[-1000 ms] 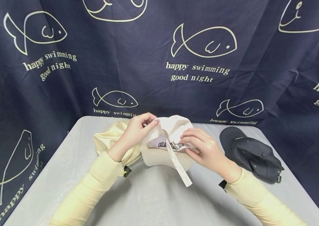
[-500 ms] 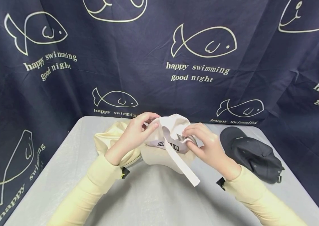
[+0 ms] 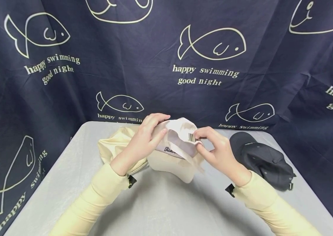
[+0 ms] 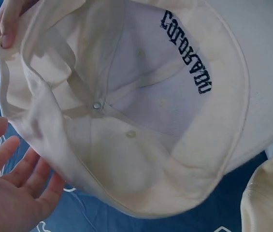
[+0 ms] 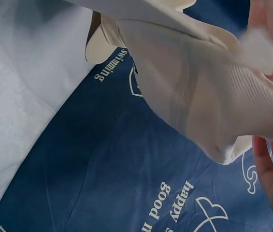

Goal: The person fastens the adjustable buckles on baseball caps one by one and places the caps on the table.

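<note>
A pale baseball cap [image 3: 169, 167] with dark lettering stands tilted between both hands, brim toward me, its hollow inside facing me. My right hand [image 3: 217, 149] pinches its back edge next to a metal buckle [image 3: 191, 137]. From the back edge hangs a loose pale strap [image 3: 184, 153], blurred; its end also shows blurred in the right wrist view. My left hand [image 3: 144, 141] touches the cap's left side; in the left wrist view its fingers [image 4: 32, 174] are fairly straight against the outside. The lettering [image 4: 187, 53] shows inside the crown there. Part of the right hand's grip is hidden.
A shiny cream hat [image 3: 113, 144] lies at the left, partly behind my left forearm. At the right lies a dark cap [image 3: 268, 164]. The light grey table [image 3: 166, 209] reaches back to a dark blue fish-print curtain [image 3: 154, 72].
My right hand has turned the buckle and back edge upward. The strap, which hung toward me, has swung up and right. My left fingers have spread further along the cap's side.
</note>
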A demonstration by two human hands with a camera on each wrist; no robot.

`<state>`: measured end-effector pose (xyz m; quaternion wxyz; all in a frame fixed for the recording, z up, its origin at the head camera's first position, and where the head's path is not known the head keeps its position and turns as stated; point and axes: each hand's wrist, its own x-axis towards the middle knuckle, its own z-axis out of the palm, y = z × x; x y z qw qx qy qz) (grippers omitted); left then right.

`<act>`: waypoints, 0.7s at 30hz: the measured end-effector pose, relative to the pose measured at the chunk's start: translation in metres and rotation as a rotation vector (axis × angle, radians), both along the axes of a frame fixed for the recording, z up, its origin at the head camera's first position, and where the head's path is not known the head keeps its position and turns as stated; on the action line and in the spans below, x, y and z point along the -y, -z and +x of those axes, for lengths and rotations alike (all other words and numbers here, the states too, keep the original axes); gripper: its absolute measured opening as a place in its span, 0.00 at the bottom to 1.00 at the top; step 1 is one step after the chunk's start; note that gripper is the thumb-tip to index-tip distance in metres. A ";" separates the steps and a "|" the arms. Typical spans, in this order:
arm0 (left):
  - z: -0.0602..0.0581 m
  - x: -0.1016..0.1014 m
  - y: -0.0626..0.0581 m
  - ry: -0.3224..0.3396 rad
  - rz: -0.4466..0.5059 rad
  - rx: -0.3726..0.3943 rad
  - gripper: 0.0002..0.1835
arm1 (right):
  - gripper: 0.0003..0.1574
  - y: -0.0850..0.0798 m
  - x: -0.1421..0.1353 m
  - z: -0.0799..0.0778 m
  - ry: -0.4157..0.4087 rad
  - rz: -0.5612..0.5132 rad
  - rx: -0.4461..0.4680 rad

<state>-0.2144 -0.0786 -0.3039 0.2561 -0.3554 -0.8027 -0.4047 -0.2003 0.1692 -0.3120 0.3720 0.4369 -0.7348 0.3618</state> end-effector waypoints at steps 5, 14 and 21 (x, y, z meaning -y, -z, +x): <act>0.005 -0.006 -0.003 0.047 0.042 -0.112 0.17 | 0.06 -0.002 0.000 0.000 0.011 -0.008 0.020; 0.009 -0.023 -0.011 0.115 0.056 -0.366 0.16 | 0.08 -0.004 0.001 0.001 0.013 -0.033 0.032; 0.009 -0.030 -0.010 0.129 0.033 -0.379 0.12 | 0.10 -0.005 0.003 0.003 0.002 -0.058 0.028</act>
